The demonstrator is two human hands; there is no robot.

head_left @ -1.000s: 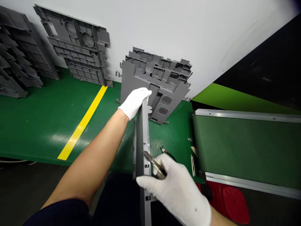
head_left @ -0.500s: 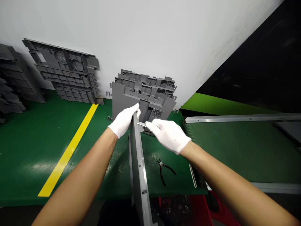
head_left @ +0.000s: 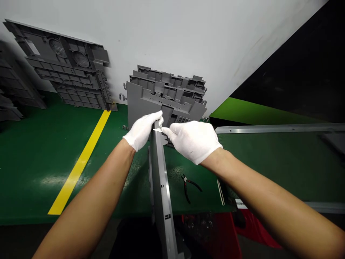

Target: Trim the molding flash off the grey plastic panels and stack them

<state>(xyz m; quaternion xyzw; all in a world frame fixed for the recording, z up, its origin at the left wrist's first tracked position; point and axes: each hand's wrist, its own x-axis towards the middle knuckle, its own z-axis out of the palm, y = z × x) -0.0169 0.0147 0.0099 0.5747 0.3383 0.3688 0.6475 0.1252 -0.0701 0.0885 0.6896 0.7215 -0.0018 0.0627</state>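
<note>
A grey plastic panel (head_left: 162, 180) stands on edge, its narrow side facing me. My left hand (head_left: 144, 130), in a white glove, is closed round the panel's far upper end. In my gloved right hand (head_left: 192, 140) a small knife (head_left: 157, 130) is gripped, and its pointed blade lies across the panel's narrow edge close to my left fingers. The knife's handle is hidden inside my fist. Behind both hands several similar grey panels (head_left: 145, 99) lean together against the white wall. Black-handled cutting pliers (head_left: 187, 185) lie on the green table, right of the panel.
More grey moulded panels (head_left: 72, 72) lean on the wall at the left. Yellow tape (head_left: 83, 158) crosses the green table (head_left: 107, 187). On the right is a conveyor belt (head_left: 283, 162) with a metal rail (head_left: 269, 128). A red bin (head_left: 225, 230) sits below the table's front edge.
My right hand has turned and shifted slightly up, and the knife blade now lies further across the panel's edge. My left hand keeps its hold. The camera view has shifted a little.
</note>
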